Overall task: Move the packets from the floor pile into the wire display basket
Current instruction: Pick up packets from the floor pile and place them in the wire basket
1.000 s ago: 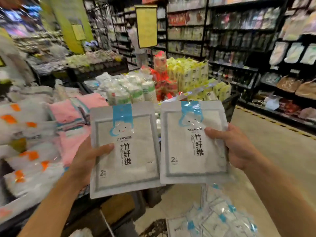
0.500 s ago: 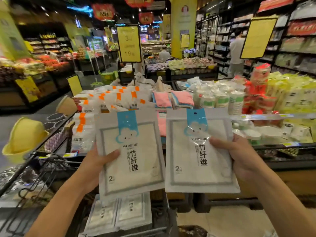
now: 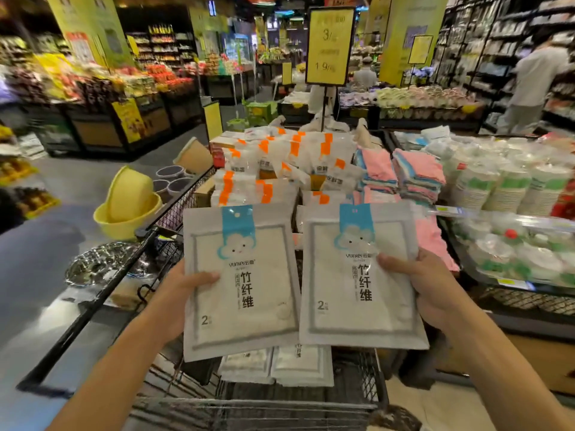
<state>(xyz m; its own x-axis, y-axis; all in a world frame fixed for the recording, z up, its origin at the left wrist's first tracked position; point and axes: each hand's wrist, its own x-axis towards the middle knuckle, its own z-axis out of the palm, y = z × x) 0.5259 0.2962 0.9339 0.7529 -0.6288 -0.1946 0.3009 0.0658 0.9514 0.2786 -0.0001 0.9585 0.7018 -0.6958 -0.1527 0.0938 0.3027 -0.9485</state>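
Observation:
My left hand [image 3: 179, 298] grips a flat grey-white packet [image 3: 241, 293] with a blue cloud label, thumb across its front. My right hand [image 3: 427, 290] holds a second identical packet [image 3: 345, 306] the same way. Both packets hang side by side, upright, over the black wire display basket [image 3: 367, 384]. Inside the basket, just below them, lie two more of the same packets [image 3: 280, 365], partly hidden by the held ones. The floor pile is out of view.
Behind the basket stand white packets with orange labels [image 3: 273, 169], folded pink and blue cloths [image 3: 404, 172] and stacked paper cups [image 3: 497, 188]. Yellow basins [image 3: 127, 203] hang at the left. A yellow price sign [image 3: 329, 45] rises behind. A person [image 3: 535, 85] stands far right.
My view has swung left from the shelf aisle and floor pile to the display basket. Both hands carried their packets along and now hold them over the basket.

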